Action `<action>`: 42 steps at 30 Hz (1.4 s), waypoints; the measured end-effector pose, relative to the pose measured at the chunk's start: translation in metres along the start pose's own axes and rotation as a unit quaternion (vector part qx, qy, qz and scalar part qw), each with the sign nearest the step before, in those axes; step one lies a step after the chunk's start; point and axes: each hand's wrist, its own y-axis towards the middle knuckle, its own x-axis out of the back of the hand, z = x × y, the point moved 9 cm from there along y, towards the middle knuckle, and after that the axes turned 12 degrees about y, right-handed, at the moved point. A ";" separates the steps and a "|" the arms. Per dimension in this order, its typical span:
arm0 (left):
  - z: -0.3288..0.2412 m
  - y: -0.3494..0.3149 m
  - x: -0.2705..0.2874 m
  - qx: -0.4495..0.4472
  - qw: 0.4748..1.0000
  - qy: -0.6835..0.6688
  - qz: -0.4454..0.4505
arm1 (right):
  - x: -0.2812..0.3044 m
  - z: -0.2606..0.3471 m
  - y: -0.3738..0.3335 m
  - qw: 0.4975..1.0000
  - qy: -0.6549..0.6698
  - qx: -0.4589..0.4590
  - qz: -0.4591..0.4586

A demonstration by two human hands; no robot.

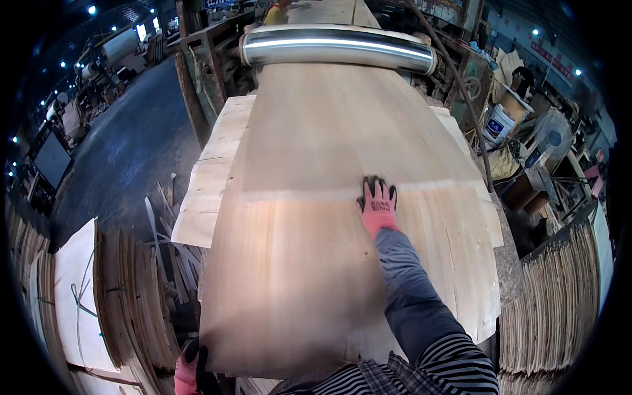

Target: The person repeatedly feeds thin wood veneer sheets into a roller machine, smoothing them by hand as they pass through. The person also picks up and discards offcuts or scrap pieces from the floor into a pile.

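Note:
A large, thin sheet of wood veneer (289,276) lies before me, its near left part blurred by motion. Beyond it another veneer sheet (342,131) reaches up to a shiny metal roller (339,47). My right hand (378,203), in a pink glove with black fingertips, rests with fingers spread where the two sheets meet. At the lower left, my left hand (189,372) in a matching glove is closed at the near left corner of the nearer sheet. Part of its grip is hidden by the picture's edge and dark shadow.
Paler veneer sheets (209,164) stick out underneath. Veneer stacks stand at left (82,296) and right (550,309). Wood strips (172,230) litter the left floor. A slanting metal bar (461,92), a white bucket (498,124) and a fan (553,135) are at right. Another person (276,13) stands beyond the roller.

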 end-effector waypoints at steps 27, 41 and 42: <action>-0.067 -0.008 0.001 -0.320 0.945 0.065 0.019 | 0.345 0.096 -0.232 0.986 0.052 0.156 -0.032; -0.024 -0.012 -0.072 -0.036 0.987 0.156 0.020 | 0.132 0.066 -0.014 0.985 0.078 0.148 0.041; -0.018 -0.011 -0.069 -0.050 0.990 0.134 -0.002 | 0.104 0.053 0.004 0.987 0.097 0.118 0.055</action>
